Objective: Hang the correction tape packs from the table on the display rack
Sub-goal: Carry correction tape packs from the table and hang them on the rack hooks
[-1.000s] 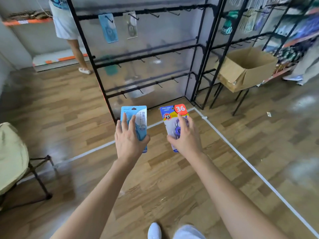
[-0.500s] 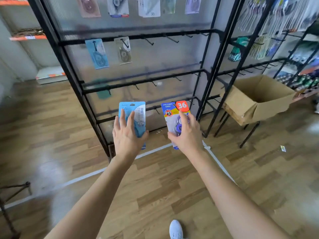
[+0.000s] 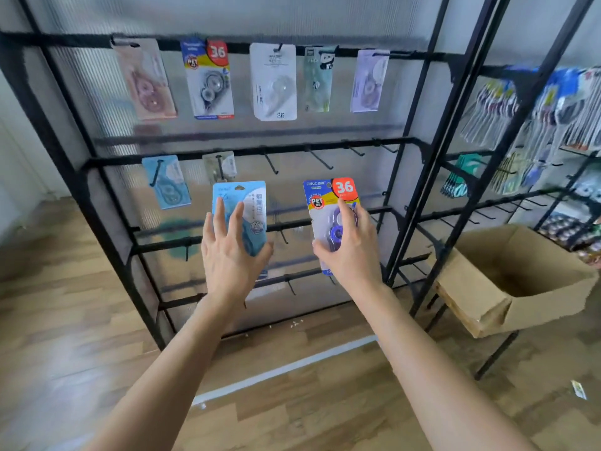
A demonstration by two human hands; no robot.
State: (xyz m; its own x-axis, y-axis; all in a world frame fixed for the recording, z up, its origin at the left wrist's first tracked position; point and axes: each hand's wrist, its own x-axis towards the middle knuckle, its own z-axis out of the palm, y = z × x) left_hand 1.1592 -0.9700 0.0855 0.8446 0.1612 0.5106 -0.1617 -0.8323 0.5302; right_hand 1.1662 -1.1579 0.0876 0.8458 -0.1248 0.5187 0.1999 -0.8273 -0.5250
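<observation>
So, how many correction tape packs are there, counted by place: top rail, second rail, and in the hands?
Packs on the top rail: 5
Packs on the second rail: 2
Packs held: 2, the light blue pack in the left hand, the blue and yellow pack in the right hand
Total: 9

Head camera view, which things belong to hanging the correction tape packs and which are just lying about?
Job: light blue pack in left hand; blue-and-yellow pack in right hand; display rack; its empty hooks.
Lying about: cardboard box; paper scrap on floor.
</observation>
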